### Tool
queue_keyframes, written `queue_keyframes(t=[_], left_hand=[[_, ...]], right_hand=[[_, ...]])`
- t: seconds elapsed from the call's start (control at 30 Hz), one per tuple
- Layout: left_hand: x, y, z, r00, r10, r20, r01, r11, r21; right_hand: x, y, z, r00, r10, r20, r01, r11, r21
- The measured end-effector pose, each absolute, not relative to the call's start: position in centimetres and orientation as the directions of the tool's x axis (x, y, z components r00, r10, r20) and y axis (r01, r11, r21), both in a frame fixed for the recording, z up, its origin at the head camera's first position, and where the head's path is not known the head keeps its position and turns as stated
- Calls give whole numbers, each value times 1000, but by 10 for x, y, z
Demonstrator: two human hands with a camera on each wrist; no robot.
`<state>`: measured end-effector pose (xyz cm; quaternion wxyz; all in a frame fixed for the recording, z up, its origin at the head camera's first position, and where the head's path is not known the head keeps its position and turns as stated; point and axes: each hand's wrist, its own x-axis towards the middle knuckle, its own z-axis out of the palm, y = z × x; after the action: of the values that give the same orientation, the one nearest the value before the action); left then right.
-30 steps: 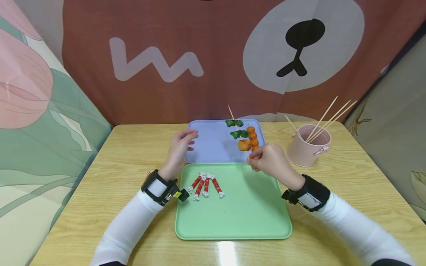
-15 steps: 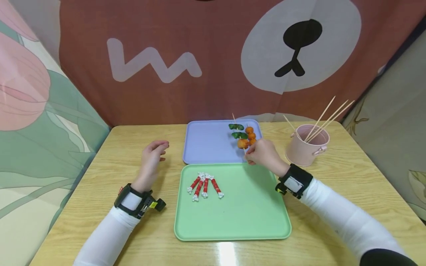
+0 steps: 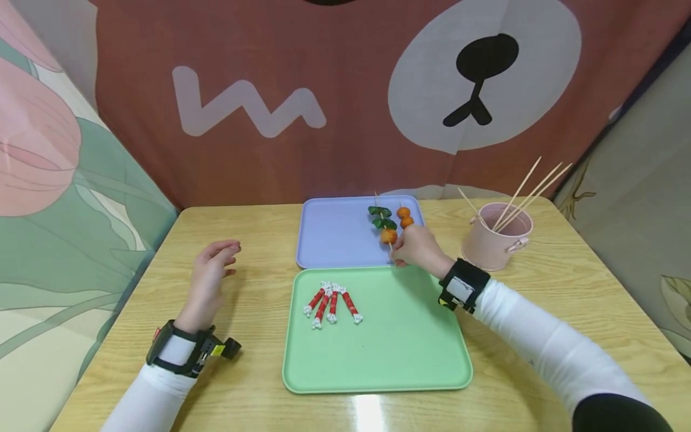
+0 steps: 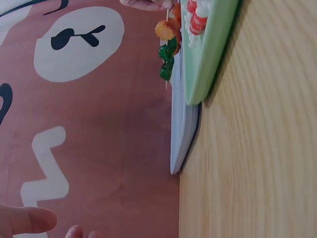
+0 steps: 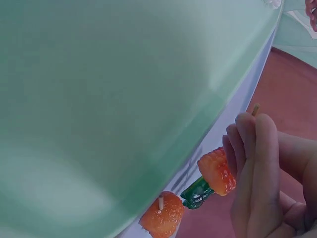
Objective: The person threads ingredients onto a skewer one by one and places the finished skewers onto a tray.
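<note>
My right hand (image 3: 421, 249) pinches the lower end of a wooden skewer (image 3: 384, 224) over the right part of the lavender tray (image 3: 335, 237). Two green pieces and a browned orange chunk (image 5: 217, 171) are threaded on it. Beside it on that tray lies a second skewer of orange balls (image 3: 403, 213), its lower part hidden behind my hand. To the left of the trays, my left hand (image 3: 207, 285) hovers above the table, fingers loosely bent and holding nothing.
A green tray (image 3: 378, 360) sits in front of the lavender one, with several red-and-white bone-shaped sticks (image 3: 333, 305) at its upper left. On the right stands a pink bucket (image 3: 488, 247) with several bare wooden skewers (image 3: 520, 198). A printed curtain (image 3: 243, 168) hangs behind the table.
My left hand has moved away to the left, from beside the lavender tray. My right hand has shifted slightly left, and the green-and-orange skewer has come lower over the lavender tray.
</note>
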<state>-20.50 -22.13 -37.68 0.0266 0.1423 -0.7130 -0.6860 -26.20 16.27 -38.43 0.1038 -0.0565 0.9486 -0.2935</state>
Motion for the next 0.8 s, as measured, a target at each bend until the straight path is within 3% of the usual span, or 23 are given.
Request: queue_keyframes(t=[0.5, 0.8], left_hand=[[-200, -227, -370, -956, -255, -141, -154, 33, 987], [-200, -226, -367, -960, -241, -141, -152, 25, 988]], right_hand=[[-261, 161, -387, -965, -176, -194, -26, 800, -600], [-261, 162, -389, -958, -213, -191, -82, 843, -531]])
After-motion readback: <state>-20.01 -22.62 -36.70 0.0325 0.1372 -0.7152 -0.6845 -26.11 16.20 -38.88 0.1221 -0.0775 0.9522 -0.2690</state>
